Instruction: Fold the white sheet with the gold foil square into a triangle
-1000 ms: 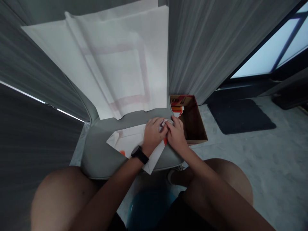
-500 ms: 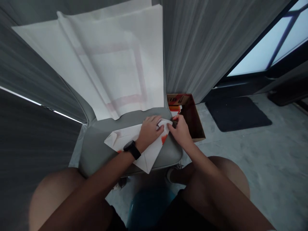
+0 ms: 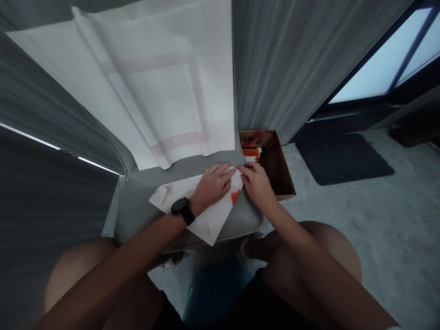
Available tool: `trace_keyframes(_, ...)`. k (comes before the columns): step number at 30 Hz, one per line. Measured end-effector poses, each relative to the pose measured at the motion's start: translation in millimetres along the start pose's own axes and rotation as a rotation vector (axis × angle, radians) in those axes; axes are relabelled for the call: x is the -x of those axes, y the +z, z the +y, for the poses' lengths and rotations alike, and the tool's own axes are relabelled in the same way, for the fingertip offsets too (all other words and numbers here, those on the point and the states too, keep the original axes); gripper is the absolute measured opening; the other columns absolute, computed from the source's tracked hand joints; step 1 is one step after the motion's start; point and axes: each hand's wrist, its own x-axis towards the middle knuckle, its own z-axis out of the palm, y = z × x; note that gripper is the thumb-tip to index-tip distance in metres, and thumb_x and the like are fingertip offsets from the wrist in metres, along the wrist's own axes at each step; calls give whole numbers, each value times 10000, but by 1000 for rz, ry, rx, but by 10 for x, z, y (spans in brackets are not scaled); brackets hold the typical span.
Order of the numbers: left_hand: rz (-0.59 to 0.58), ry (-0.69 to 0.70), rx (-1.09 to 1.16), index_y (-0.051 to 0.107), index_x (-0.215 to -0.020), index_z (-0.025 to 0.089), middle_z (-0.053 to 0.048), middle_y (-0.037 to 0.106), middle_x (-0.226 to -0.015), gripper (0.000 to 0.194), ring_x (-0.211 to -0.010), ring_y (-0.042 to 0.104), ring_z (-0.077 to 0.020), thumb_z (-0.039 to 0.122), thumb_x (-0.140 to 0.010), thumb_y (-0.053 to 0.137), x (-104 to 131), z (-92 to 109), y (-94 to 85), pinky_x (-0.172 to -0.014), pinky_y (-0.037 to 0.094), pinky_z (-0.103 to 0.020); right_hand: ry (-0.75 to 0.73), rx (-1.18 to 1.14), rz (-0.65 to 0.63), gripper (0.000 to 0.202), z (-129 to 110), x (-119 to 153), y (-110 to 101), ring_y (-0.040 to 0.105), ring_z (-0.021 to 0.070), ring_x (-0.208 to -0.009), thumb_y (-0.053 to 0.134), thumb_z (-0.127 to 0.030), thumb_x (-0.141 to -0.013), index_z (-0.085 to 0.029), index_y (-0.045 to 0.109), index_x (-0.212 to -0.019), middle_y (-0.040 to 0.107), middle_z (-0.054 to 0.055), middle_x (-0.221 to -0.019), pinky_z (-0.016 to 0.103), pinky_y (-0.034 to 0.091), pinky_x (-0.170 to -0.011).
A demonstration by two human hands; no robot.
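A folded white paper [image 3: 213,221] with an orange patch lies on the grey seat of a chair, one pointed corner reaching over the front edge. My left hand [image 3: 215,184], below a wrist with a black watch, lies on the paper's upper right part, its fingers stretched toward the right corner and spread a little. My right hand [image 3: 256,181] has its thumb and index finger closed on that same corner. The fingertips of both hands nearly meet there.
A large white sheet [image 3: 161,73] leans on the chair's backrest. Right of the seat [image 3: 137,215] stands an open cardboard box [image 3: 280,169] with orange and white papers inside. A dark mat [image 3: 343,158] lies on the floor, grey curtains hang behind, and a blue stool is between my legs.
My left fingers have stretched out toward the paper's right corner. My right fingertips have moved slightly up and left to the corner, and the raised flap there now lies flatter.
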Motion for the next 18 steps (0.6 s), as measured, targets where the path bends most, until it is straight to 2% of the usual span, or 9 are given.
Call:
trace_keyframes(5,-68,59,-24,555,-1507,198,-103,520,-1617,464,-1451,484,-298,252,-1077,390,10,-80,8,-1101,459,-485,-4,24,-23,472,-7,42,7,606,336,-1238,406,-148,-970,-198,757,-1281,650,176,-1330,565,497,-1112)
trace_keyframes(11,-155,122,-23,466,-1590,194,-98,495,-1642,512,-1555,389,-280,313,-1106,345,11,-200,-1,-1130,417,-470,-5,-51,-27,455,22,13,-48,629,310,-1241,413,-157,-953,-177,743,-1266,675,170,-1296,535,498,-1141)
trace_keyframes(14,-188,145,-27,428,-1616,195,-106,462,-1665,536,-1580,352,-284,377,-1122,328,12,-232,-36,-1162,388,-478,58,-142,22,407,42,-45,-44,653,293,-1192,439,-237,-987,-170,732,-1261,698,168,-1246,516,516,-1119)
trace_keyframes(18,-223,185,-29,350,-1656,201,-107,409,-1696,594,-1606,302,-288,469,-1130,291,26,-262,-97,-1263,273,-502,144,-197,71,390,43,-100,28,630,317,-1185,561,-385,-968,-176,722,-1256,684,174,-1197,555,505,-1109)
